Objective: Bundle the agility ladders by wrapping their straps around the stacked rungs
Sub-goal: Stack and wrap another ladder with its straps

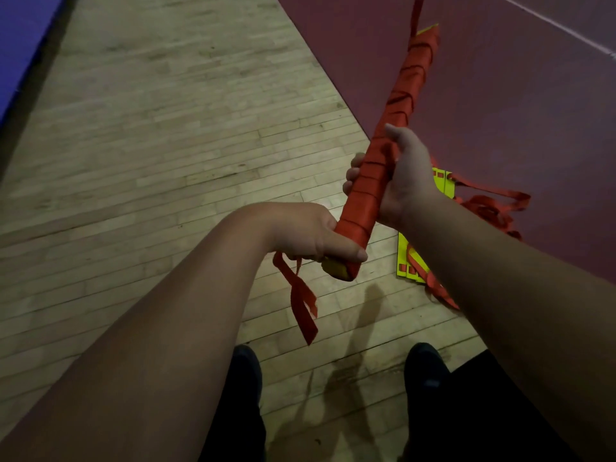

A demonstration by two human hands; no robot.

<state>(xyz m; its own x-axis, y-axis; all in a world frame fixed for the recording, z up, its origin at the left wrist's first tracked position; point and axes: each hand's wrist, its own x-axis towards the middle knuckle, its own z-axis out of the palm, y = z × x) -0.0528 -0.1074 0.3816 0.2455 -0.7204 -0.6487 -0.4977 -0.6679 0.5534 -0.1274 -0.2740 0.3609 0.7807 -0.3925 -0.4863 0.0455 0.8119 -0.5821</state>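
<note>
A long bundle of stacked yellow rungs [398, 105], wound in orange strap along its whole length, slants from lower middle up to the top right. My left hand [310, 231] grips its near end, where yellow shows at the tip. A loose strap tail [301, 305] hangs down from that hand. My right hand [400, 175] grips the bundle a little higher up, fingers curled round it. A short strap end [416, 15] sticks up from the far tip.
A second agility ladder [413, 258] with yellow rungs and tangled orange straps [490, 208] lies on the floor under my right arm. The wooden floor [166, 128] meets a dark red court area [516, 95]. A blue mat [20, 35] lies far left. My dark shoes [246, 371] stand below.
</note>
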